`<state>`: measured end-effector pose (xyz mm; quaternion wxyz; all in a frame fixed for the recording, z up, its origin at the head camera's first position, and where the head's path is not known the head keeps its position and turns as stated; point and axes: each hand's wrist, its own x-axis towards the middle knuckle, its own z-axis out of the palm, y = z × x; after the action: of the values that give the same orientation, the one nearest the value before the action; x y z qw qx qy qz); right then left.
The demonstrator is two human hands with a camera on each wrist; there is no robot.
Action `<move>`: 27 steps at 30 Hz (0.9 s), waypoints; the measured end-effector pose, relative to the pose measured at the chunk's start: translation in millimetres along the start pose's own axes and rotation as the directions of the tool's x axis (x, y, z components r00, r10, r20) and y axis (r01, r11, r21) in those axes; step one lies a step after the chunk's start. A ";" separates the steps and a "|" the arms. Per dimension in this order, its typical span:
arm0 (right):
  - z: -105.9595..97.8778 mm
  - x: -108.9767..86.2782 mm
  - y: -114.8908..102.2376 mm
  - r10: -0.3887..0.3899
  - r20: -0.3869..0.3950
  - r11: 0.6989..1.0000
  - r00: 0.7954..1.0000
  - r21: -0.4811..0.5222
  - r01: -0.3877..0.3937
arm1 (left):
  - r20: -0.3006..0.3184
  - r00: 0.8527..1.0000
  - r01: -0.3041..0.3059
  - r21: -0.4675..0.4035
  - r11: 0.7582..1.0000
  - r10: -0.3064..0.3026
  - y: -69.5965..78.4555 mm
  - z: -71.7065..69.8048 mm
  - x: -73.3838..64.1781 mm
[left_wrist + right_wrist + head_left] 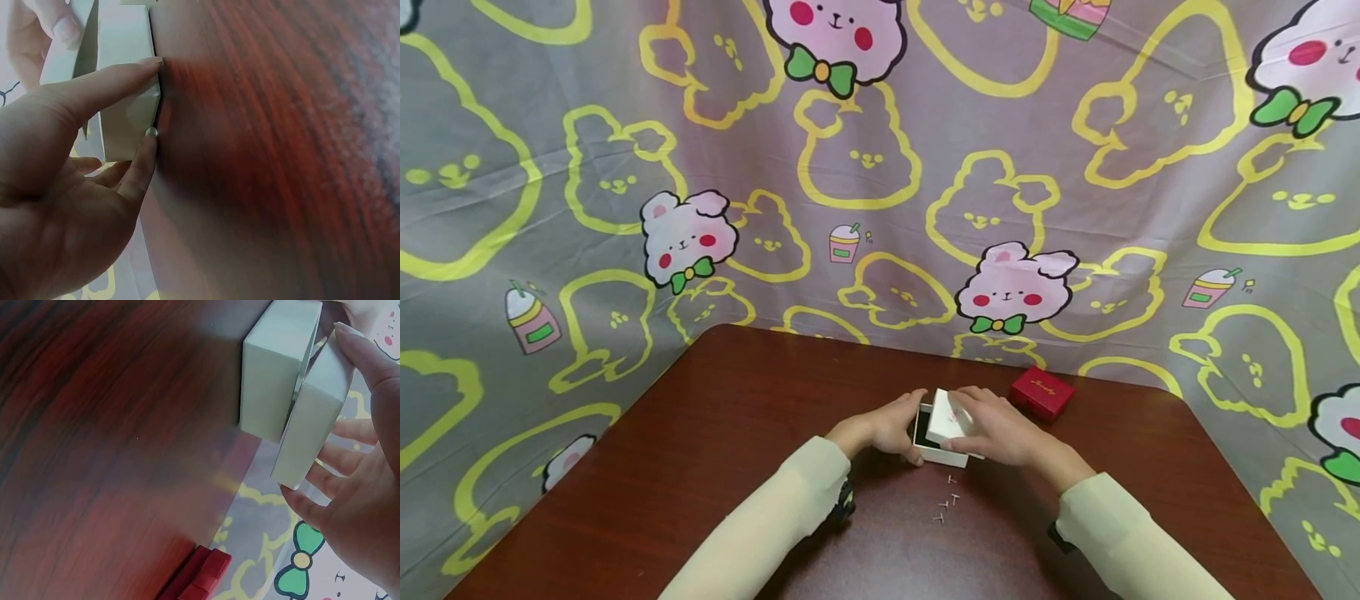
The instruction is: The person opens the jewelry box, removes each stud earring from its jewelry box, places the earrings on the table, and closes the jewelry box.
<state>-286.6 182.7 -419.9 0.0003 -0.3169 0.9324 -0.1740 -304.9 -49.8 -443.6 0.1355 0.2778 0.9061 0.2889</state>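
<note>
A small white box base (942, 457) with a dark inside sits on the table. My left hand (889, 425) grips its left end, the thumb along the near wall in the left wrist view, where the base (128, 37) stands flat on the wood. The white lid (946, 421), printed with a small pinkish mark, is held by my right hand (1006, 429). Tilted, it partly covers the opening. In the right wrist view the lid (315, 419) leans against the base (272, 381), with a narrow gap between them, thumb on one edge and fingers on the opposite one.
Several small T-shaped metallic pieces (955, 499) lie on the table in front of the white box. A red box (1042, 392) with gold lettering stands behind my right hand. A patterned cloth (895, 250) hangs along the back and sides of the brown table (737, 392).
</note>
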 end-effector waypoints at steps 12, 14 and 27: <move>6.1 6.4 -3.2 0.000 0.031 1.000 1.000 0.010 0.000 | -0.001 1.000 -0.005 0.000 1.000 0.005 0.5 -0.8 0.2; 6.1 7.1 -3.6 -0.002 0.031 1.000 1.000 0.006 0.001 | -0.001 1.000 -0.007 -0.001 1.000 0.007 0.8 -1.3 0.2; 10.2 12.0 -8.7 -0.028 0.019 1.000 0.999 0.002 0.028 | -0.007 0.998 -0.054 0.028 0.998 0.054 0.3 -3.0 -0.2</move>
<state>-290.0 165.9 -425.3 0.0069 -0.3315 0.9277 -0.1719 -305.8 -51.0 -441.1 0.1201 0.3029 0.9026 0.2812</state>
